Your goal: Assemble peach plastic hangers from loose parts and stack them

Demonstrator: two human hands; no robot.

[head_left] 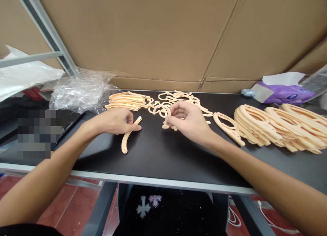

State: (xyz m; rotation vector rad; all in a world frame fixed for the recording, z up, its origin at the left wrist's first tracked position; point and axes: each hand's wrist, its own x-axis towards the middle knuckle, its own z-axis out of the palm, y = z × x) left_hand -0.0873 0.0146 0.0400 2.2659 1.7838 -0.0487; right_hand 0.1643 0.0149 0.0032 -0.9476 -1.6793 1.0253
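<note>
Between the thumb and fingers of my left hand [116, 121] is a curved, cream-coloured plastic strip [125, 140] with small holes at its ends. My right hand [190, 121] pinches a cream hook-shaped plastic piece [166, 118] with a ring-like curve and a flat foot, just above the table. Behind my right hand lies a loose heap of similar curved pieces [176, 97]. A stack of curved strips [127, 101] lies beyond my left hand. Some pieces are partly hidden behind my right hand.
On the right, stacks of cream oval-holed plastic panels [255, 123] cover the black table [158, 164]. A purple tissue pack [283, 92] stands behind them. Crumpled clear plastic bags [79, 91] lie at the back left near a metal frame post [46, 28]. Cardboard [143, 34] walls the back.
</note>
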